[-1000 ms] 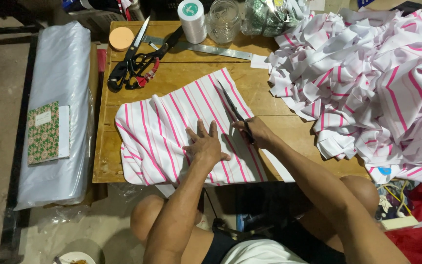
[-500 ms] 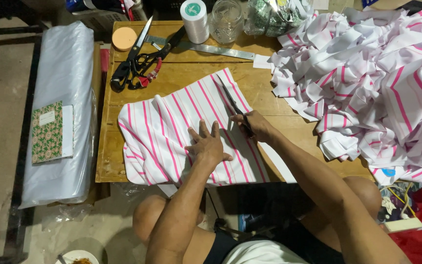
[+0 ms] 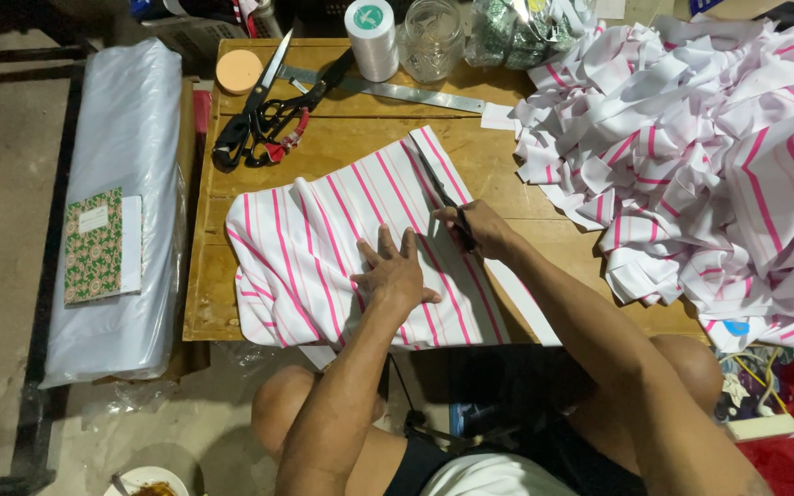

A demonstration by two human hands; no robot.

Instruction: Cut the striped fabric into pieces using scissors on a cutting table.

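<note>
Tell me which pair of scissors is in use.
The dark scissors in the right hand, cutting along the striped fabric that the left hand presses flat. The other scissors lie untouched near the table's far edge.

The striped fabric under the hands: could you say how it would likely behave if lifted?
The striped fabric would probably droop, since it already wrinkles and hangs over the table edge. It seems light and apt to slide: the left hand presses it flat while the right hand works scissors.
</note>
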